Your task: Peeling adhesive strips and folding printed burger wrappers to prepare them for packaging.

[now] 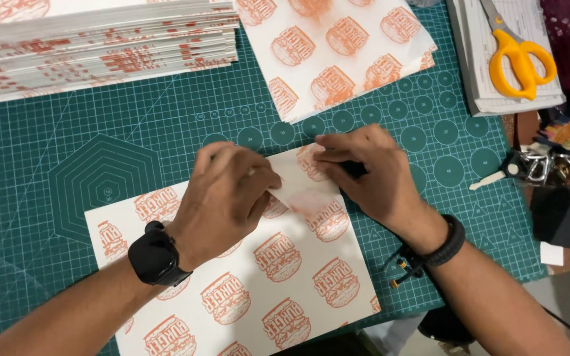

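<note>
A white paper sheet (pixel 278 290) printed with orange burger pictures lies on the green cutting mat (pixel 133 132) in front of me. Its far right corner is folded over toward the middle. My left hand (pixel 225 198), with a black watch on the wrist, presses its fingertips on the folded flap. Just to the right, my right hand (pixel 371 171), wearing a black cord bracelet, pinches the folded edge at the sheet's far corner. Both hands touch the same sheet and nearly meet.
A tall stack of printed sheets (pixel 100 46) sits at the far left, and a smaller pile of burger-print sheets (pixel 338 46) at the far middle. Yellow-handled scissors (pixel 519 56) lie on a grey pad at the far right. Keys (pixel 529 165) and small clutter lie at the right edge.
</note>
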